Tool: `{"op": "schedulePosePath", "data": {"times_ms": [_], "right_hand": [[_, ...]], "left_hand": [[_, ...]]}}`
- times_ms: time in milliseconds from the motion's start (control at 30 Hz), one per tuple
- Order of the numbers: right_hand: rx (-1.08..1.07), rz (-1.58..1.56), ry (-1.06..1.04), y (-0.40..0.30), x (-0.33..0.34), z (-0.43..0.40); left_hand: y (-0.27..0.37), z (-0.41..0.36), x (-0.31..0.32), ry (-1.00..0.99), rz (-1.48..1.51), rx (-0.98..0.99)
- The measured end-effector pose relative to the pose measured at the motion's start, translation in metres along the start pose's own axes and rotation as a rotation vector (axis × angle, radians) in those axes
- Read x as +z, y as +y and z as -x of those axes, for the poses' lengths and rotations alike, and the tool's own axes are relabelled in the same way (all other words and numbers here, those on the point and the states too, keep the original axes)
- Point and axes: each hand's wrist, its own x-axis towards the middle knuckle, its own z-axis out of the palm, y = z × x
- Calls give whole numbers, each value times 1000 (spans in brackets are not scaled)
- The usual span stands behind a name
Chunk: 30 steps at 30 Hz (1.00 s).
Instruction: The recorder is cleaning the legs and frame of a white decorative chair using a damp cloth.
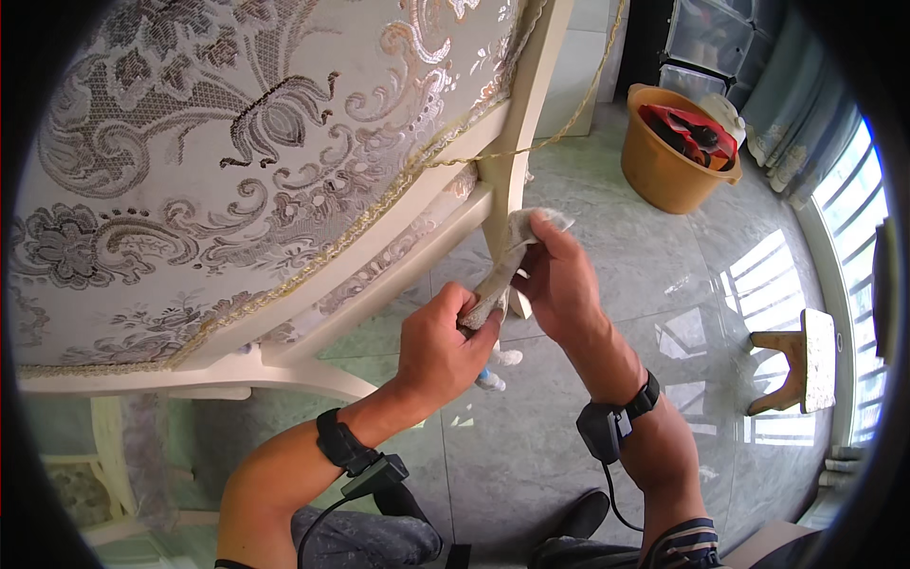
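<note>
A dirty off-white fabric piece [500,274] is stretched between both hands; whether it is a rag or a work glove I cannot tell. My left hand [444,341] pinches its lower end between thumb and fingers. Higher up and to the right, my right hand [561,277] grips the other end, thumb on top. Below my left hand a small white and blue thing [490,380] shows, partly hidden by the hand. Just beyond the hands stands a cream-framed piece of upholstered furniture [526,128], covered in floral brocade fabric [284,213].
Loose gold braided trim [561,131] trails from the furniture's edge. An orange-brown plastic tub [668,171] holding red and dark items stands on the grey tiled floor [611,455]. A small wooden stool [796,363] lies on its side near the barred window [860,284]. Blue curtains [803,114] hang beside it.
</note>
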Motion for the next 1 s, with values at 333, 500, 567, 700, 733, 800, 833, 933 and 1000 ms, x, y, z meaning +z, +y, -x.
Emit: {"op": "schedulePosePath", "data": {"times_ms": [333,500,567,700,733,800,833,933,1000], "right_hand": [[-888,1537,98,-1,20,-13],[-756,1873,167,-1,22,-15],[-743,1893,129,-9,24,-19],[-788,1879,104,-15,18,-21],[-811,1800,23,-20,15,-25],[-813,1709,-73,-23,14,-28],[-812,1707,-71,-19,14,-27],[-844,1637,-28,1,13,-20],[-959,1576,-62,11,17,-13]], "left_hand": [[-21,13,15,-70,147,-47],[-15,12,12,-171,113,-118],[-13,13,9,-227,128,-121],[-15,15,7,-238,134,-101],[-18,16,6,-241,135,-104],[-25,16,6,-264,138,-125],[-25,17,4,-266,137,-125],[-23,25,-2,-321,148,-195],[-22,35,-10,-342,111,-135]]}}
